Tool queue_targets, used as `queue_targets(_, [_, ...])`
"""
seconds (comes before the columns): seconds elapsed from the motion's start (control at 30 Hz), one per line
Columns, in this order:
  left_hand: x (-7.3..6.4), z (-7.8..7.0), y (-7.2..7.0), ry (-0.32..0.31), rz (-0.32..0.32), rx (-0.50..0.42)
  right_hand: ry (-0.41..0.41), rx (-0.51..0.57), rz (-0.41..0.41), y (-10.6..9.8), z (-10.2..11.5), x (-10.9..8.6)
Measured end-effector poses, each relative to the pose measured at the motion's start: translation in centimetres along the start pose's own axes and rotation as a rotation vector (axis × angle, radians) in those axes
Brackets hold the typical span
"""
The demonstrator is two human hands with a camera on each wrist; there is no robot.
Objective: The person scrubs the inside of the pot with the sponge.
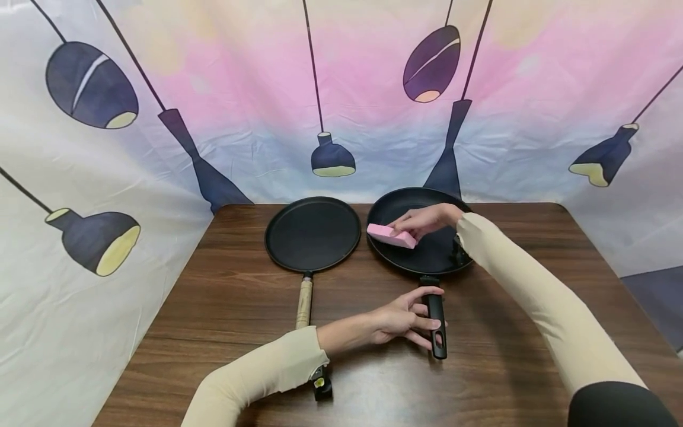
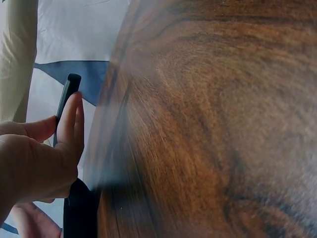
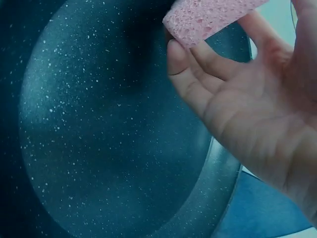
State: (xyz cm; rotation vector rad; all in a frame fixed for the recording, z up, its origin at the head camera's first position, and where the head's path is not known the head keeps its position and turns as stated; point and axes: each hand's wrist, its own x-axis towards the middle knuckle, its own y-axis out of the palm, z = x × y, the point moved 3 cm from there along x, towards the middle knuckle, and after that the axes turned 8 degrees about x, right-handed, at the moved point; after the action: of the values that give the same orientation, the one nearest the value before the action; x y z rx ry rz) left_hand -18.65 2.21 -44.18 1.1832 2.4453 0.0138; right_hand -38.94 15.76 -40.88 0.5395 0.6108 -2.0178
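Right hand (image 1: 424,220) pinches a pink sponge (image 1: 392,235) between thumb and fingers over the left part of the pan (image 1: 432,254); whether sponge and surface touch cannot be told. Left hand (image 1: 397,319) has thumb and fingers drawn together on the pan's handle (image 1: 436,308). The griddle (image 1: 313,234) lies just beside, to the left, on the worktop (image 1: 363,373). The step, apparently wiping with 1 hand while the other steadies, is best done with the sponge's broad face flat, pressure even, strokes following the rim, and the handle held firmly against turning.
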Motion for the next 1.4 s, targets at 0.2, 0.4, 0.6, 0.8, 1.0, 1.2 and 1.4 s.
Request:
queue_targets(0.2, [0.0,0.1,-0.3,-0.003,0.005,0.006,-0.117,-0.122,-0.182,-0.4,0.3,1.1])
queue_targets(0.4, [0.0,0.2,-0.2,0.015,0.01,0.012,-0.167,-0.431,-0.437,-1.2,0.2,1.5])
queue_targets(0.6, [0.1,0.1,-0.1,0.012,0.01,0.008,-0.097,-0.78,-0.582,-1.1,0.3,1.5])
queue_targets(0.8, [0.1,0.1,-0.2,0.01,0.01,0.008,-0.09,-1.07,-0.689,-1.0,0.4,1.1])
queue_targets(1.0, [0.0,0.2,-0.1,0.009,0.009,0.011,-0.064,-1.25,-0.807,-1.4,0.1,0.8])
queue_targets(1.2, [0.0,0.3,-0.1,0.002,0.012,0.011,0.074,-1.294,-0.886,-2.4,-0.6,-0.1])
queue_targets(1.4, [0.0,0.3,-0.2,0.004,0.014,0.018,0.14,-1.293,-0.948,-3.4,-2.0,-2.0])
